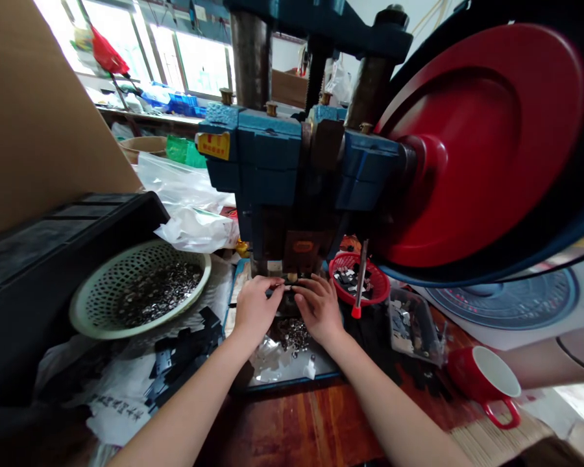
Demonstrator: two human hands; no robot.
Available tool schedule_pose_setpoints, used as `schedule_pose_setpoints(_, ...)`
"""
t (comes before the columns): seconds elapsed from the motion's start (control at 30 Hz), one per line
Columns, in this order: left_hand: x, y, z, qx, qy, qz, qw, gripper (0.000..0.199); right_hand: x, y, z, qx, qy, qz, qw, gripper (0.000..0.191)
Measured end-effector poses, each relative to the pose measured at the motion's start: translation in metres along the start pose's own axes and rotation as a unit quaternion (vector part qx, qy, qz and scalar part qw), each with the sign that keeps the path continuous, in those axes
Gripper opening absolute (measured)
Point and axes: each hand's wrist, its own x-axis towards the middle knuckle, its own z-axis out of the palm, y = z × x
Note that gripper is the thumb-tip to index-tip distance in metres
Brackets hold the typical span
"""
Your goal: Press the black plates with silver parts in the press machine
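Note:
At the foot of a blue bench press (267, 146), both hands meet below the ram. My left hand (257, 308) is closed, thumb and forefinger pinched at a small dark piece too small to make out. Opposite it, my right hand (321, 308) has its fingers bent together over the die, also closed at that spot; what lies under its fingertips is hidden. Below and between the hands, a heap of small shiny metal bits (293, 334) lies on the press base. Flat black plates (182, 353) are piled left of my left forearm.
A pale green basket (82, 305) of small metal parts stands left. On the right are a red basket (380, 285), a clear plastic box (431, 353) and a red mug (467, 373). A large red flywheel (506, 143) overhangs the right side. A black crate (73, 259) borders the left.

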Motion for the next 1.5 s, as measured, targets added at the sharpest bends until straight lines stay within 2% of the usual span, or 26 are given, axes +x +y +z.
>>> schedule_pose_setpoints(0.23,0.003,-0.008,0.003,0.016,-0.009,0.001,1.000,0.019,0.001,0.001,-0.002,-0.043,-0.019,-0.035,0.998,0.023)
schedule_pose_setpoints(0.47,0.010,-0.015,0.010,-0.007,-0.038,-0.005,0.999,0.021,0.013,-0.017,-0.009,-0.102,-0.047,-0.057,0.992,0.021)
schedule_pose_setpoints(0.57,0.010,-0.013,0.005,-0.017,-0.023,-0.010,1.000,0.023,0.012,-0.012,-0.011,-0.026,-0.038,-0.026,0.999,0.019)
schedule_pose_setpoints(0.63,0.006,-0.011,-0.004,-0.019,-0.001,-0.018,1.000,0.026,0.001,-0.001,-0.014,0.080,0.003,0.053,0.995,0.025)
schedule_pose_setpoints(0.67,0.003,-0.011,-0.010,-0.019,0.010,-0.023,1.000,0.027,-0.008,0.005,-0.017,0.145,0.028,0.109,0.983,0.030)
schedule_pose_setpoints(0.73,-0.006,-0.012,-0.023,-0.018,0.021,-0.037,0.999,0.028,-0.028,0.017,-0.025,0.284,0.090,0.241,0.924,0.041)
schedule_pose_setpoints(0.8,-0.019,-0.016,-0.035,-0.014,0.024,-0.048,0.998,0.028,-0.048,0.025,-0.034,0.400,0.113,0.300,0.858,0.050)
schedule_pose_setpoints(0.83,-0.025,-0.020,-0.041,-0.011,0.024,-0.051,0.998,0.027,-0.055,0.028,-0.039,0.434,0.113,0.307,0.839,0.051)
schedule_pose_setpoints(0.87,-0.032,-0.024,-0.046,-0.005,0.023,-0.052,0.998,0.027,-0.060,0.029,-0.043,0.449,0.109,0.303,0.833,0.049)
schedule_pose_setpoints(1.0,-0.054,-0.045,-0.063,0.025,0.016,-0.063,0.998,0.031,-0.065,0.029,-0.048,0.432,0.097,0.278,0.853,0.036)
schedule_pose_setpoints(1.1,-0.060,-0.050,-0.070,0.037,-0.004,-0.065,0.997,0.033,-0.063,0.027,-0.043,0.450,0.103,0.282,0.841,0.041)
schedule_pose_setpoints(1.2,-0.050,-0.040,-0.067,0.034,-0.064,-0.022,0.997,0.036,-0.063,0.023,-0.037,0.472,0.104,0.290,0.826,0.047)
schedule_pose_setpoints(1.33,-0.017,-0.025,-0.048,0.021,-0.154,0.040,0.987,0.054,-0.063,0.019,-0.038,0.474,0.105,0.309,0.818,0.050)
schedule_pose_setpoints(1.5,0.013,-0.027,-0.024,0.006,-0.181,0.060,0.982,0.055,-0.062,0.017,-0.043,0.465,0.101,0.322,0.818,0.048)
